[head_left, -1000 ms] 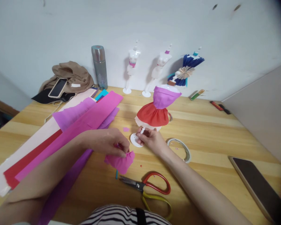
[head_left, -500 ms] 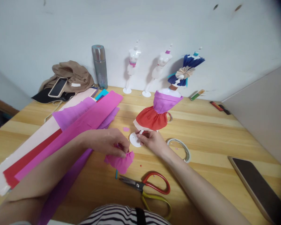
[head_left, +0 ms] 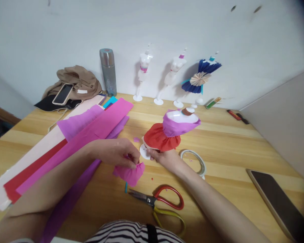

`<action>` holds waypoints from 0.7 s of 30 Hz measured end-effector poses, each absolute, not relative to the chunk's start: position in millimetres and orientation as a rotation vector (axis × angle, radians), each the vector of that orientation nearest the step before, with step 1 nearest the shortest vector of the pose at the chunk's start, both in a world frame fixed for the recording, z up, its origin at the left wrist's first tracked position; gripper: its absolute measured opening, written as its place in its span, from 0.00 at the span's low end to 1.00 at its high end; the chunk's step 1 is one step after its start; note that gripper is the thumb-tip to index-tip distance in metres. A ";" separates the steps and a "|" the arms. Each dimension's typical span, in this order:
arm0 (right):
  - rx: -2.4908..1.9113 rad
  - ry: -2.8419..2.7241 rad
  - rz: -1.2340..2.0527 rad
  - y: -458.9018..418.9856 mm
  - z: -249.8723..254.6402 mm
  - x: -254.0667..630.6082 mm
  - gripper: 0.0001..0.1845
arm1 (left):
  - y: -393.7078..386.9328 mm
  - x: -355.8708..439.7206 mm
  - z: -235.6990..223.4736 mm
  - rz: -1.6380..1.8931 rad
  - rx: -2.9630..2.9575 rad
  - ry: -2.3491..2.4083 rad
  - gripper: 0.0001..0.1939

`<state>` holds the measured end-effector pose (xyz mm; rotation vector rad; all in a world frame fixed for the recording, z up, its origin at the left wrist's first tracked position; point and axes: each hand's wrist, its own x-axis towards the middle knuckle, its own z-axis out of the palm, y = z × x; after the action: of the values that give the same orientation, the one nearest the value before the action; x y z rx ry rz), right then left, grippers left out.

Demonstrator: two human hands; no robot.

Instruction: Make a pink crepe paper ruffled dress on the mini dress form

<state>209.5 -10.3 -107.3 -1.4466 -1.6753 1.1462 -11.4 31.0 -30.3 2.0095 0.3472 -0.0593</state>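
My left hand (head_left: 123,153) is closed on a gathered piece of pink crepe paper (head_left: 130,173), pinched along its ruffled edge just above the table. My right hand (head_left: 164,158) grips the lower stem of a small dress form (head_left: 181,118), which leans toward me. A purple paper top (head_left: 176,127) and a red paper skirt (head_left: 159,137) with a pale layer beneath wrap the form. Its round white base (head_left: 144,152) shows beside my right thumb. Scissors (head_left: 150,200) with one red and one yellow handle lie open below my hands.
A roll of tape (head_left: 201,162) and a phone (head_left: 273,199) lie at right. Crepe paper sheets (head_left: 106,119) are spread at left. At the wall stand a steel flask (head_left: 108,74), two white dress forms (head_left: 145,64) and one dressed in blue (head_left: 209,69).
The dress form in my right hand has tilted further, its top coming down and toward me. My left hand and the pink paper have barely moved.
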 end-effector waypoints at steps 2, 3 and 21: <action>-1.455 -1.655 1.161 -11.0 -107.7 209.2 0.15 | 31.3 -11.5 -30.2 -0.058 2.011 0.356 0.13; -1.459 -1.645 1.175 -11.5 -107.7 209.1 0.14 | 31.5 -11.5 -30.0 -0.060 2.010 0.359 0.13; -1.517 -1.844 1.266 -20.3 -109.9 222.5 0.03 | 39.3 -14.0 -34.2 -0.024 1.972 0.332 0.09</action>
<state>222.5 -20.3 -109.9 -1.5166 -1.8438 1.2663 -14.0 39.3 -34.2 1.9716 0.3319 -0.0239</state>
